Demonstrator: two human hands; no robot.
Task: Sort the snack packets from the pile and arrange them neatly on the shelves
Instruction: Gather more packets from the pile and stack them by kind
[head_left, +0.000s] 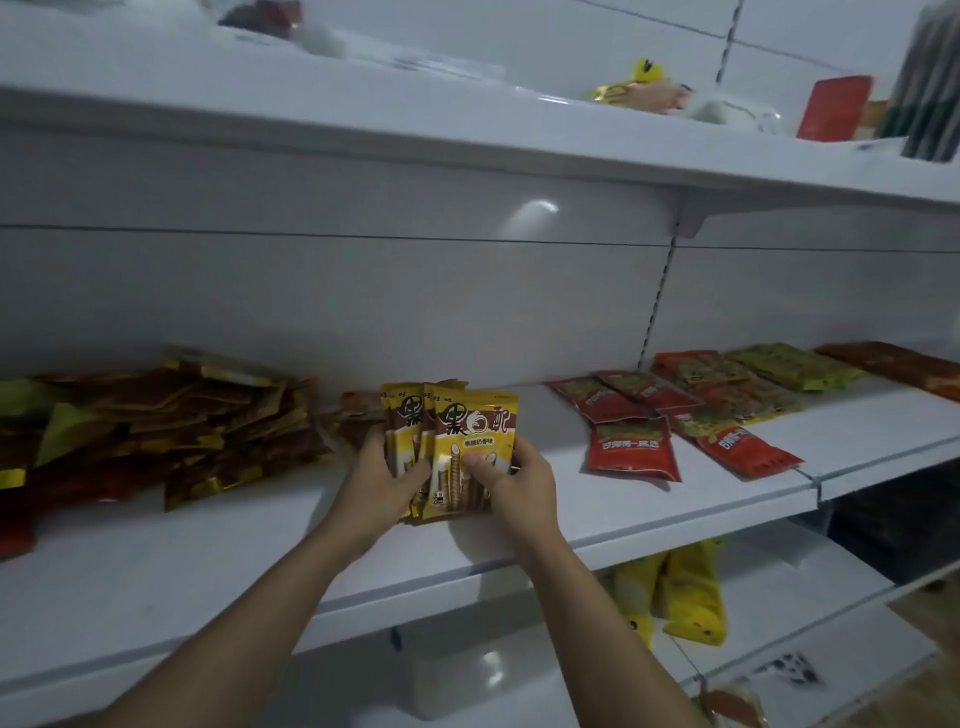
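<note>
Middle shelf: white board running right across the view; all the action is here
Upper shelf: white too; a yellow packet and a red box sit towards its right end, both blurred
Pile: a loose heap of brown-and-gold snack packets on the left of the middle shelf, overlapping every which way
Red packets: lying flat on the right of the same shelf; green-and-orange packets are laid flat just beyond them
Yellow bags: down on the lower shelf, right of the arms
Held packets: a small stack of yellow-and-brown packets, upright, fronts to the camera, between pile and red packets; lower edge down at the shelf board; touching it or not, cannot tell
Left hand: fingers curled round the stack's left side; thumb lies across the front
Right hand: clasps the right side low down; thumb presses on the front packet
</note>
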